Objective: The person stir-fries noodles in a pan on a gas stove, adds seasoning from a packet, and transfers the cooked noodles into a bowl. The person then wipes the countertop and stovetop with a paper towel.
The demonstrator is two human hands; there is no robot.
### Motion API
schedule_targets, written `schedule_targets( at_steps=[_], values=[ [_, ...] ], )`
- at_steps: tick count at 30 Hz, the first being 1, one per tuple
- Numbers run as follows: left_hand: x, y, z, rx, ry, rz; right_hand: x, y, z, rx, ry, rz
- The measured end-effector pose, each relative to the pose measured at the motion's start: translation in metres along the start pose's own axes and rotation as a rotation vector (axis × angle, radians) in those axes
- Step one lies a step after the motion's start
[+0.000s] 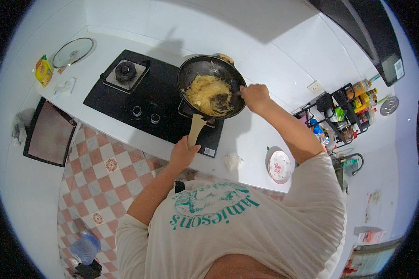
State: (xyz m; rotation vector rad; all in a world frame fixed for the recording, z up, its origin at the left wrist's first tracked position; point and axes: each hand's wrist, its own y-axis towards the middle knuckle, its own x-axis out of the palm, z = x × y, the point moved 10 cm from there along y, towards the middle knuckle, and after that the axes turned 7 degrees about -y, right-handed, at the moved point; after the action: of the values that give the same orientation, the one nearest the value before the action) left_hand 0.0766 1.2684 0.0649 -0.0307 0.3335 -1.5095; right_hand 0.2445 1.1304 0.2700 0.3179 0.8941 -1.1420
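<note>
A dark wok [227, 71] is over the right side of the black gas hob [118, 104]. Pale yellow shreds of food, like shredded potato [204, 90], lie in it. My left hand [184, 152] grips its light-coloured handle [196, 130]. At the wok's right rim, my right hand [256, 97] is closed around what seems a dark cooking utensil [220, 101]. The utensil's head appears to rest among the shreds, and its handle is mostly hidden by the fingers and rim. Beneath the wok, the right burner is largely covered.
The left burner [125, 72] is bare. A glass lid [73, 52] and a yellow packet [43, 70] stand at the counter's left end. To the right are a crumpled white item [233, 161], a white plate [279, 167] and a black rack [338, 111] of bottles. A range hood [366, 38] hangs above.
</note>
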Motion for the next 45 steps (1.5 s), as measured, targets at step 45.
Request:
schedule_targets(
  at_steps=[45],
  values=[
    [-0.004,0.005,0.002,0.111,-0.034,-0.027,0.080,0.015,0.060,0.221,0.250,-0.037]
  ],
)
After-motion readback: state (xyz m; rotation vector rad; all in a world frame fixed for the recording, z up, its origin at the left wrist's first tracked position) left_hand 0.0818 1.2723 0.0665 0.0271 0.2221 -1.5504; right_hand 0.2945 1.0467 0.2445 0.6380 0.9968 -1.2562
